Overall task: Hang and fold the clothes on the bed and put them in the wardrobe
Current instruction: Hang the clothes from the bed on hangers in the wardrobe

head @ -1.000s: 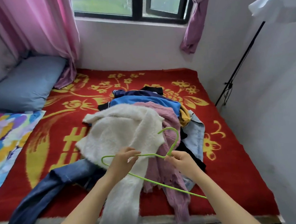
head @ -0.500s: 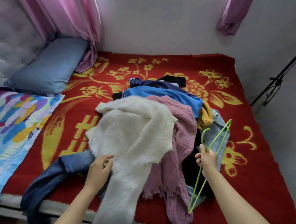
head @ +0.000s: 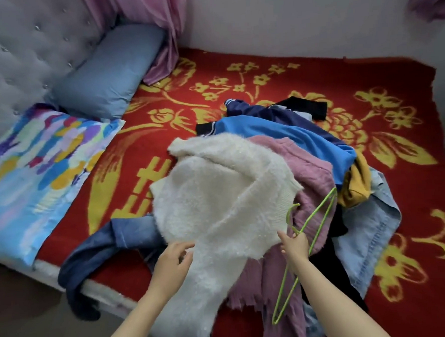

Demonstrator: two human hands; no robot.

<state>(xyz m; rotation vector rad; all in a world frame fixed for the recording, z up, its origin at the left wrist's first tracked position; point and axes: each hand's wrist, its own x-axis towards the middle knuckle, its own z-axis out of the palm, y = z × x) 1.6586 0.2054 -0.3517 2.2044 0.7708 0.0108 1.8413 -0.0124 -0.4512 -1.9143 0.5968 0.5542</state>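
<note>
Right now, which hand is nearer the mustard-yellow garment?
Right. The right hand, holding a green wire hanger, sits below-left of the mustard-yellow garment; the left hand is farther, beyond the white fluffy sweater.

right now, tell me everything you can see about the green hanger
The green hanger is thin, lime-coloured, wire-like and empty. The right hand grips it just below the hook, which curls up beside the hem of the white sweater. It is tilted steeply: one end lies up over the pink sweater, the other points down toward the near edge of the bed.
</note>
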